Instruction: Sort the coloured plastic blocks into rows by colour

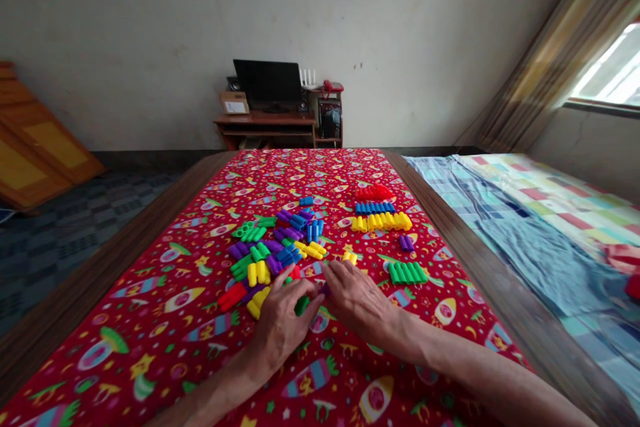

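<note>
Purple piece (325, 289) between left hand (284, 310) and right hand (357, 290), at the fingertips. Apparently mid-handling, with both hands; calling next for a steady pinch. Fingers bent, gaps narrow; firmness of either grip impossible to tell. Near left thumb, green piece (301, 305); beyond, mixed pile (274, 263); rightward, green row (407, 273).

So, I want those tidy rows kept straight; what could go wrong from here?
The right hand has a small yellow piece just beyond its fingers, so a forward reach might knock it. The green row lies to the right of that hand, and a sideways sweep could break its line. The left hand is beside the mixed pile, so it may catch loose pieces and scatter them.
</note>
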Motion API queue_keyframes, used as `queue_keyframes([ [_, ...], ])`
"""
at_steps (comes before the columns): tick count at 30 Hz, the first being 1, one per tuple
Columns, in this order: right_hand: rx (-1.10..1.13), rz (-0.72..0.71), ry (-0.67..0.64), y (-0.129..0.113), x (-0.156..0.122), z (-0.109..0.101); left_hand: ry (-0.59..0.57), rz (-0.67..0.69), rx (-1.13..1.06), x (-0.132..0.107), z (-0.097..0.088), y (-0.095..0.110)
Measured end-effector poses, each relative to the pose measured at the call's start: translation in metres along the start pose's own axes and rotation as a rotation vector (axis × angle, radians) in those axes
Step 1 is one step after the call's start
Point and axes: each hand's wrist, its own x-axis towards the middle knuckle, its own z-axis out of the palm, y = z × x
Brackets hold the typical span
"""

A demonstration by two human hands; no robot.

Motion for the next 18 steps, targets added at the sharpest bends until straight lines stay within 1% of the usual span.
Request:
queue_keyframes([
  [3, 0.093, -0.046, 0.121, 0.016, 0.000, 0.002, -0.037, 0.054, 0.021, -0.002, -0.001, 0.001],
  [5, 0.153, -0.018, 0.187, 0.035, 0.001, -0.002, -0.067, 0.098, 0.023, -0.003, -0.002, 0.003],
  [7, 0.172, 0.014, 0.212, 0.057, 0.001, -0.010, -0.081, 0.131, 0.023, -0.004, -0.003, 0.004],
  [10, 0.152, 0.051, 0.145, 0.087, 0.001, -0.027, -0.074, 0.160, 0.037, -0.003, -0.003, 0.005],
  [13, 0.125, 0.134, 0.046, 0.109, -0.004, -0.043, -0.065, 0.185, 0.048, -0.003, -0.003, 0.003],
  [15, 0.115, 0.180, -0.022, 0.122, -0.008, -0.048, -0.055, 0.198, 0.043, -0.003, -0.002, 0.002],
  [18, 0.094, 0.209, -0.131, 0.136, -0.014, -0.049, -0.051, 0.217, 0.033, -0.003, -0.001, 0.001],
])
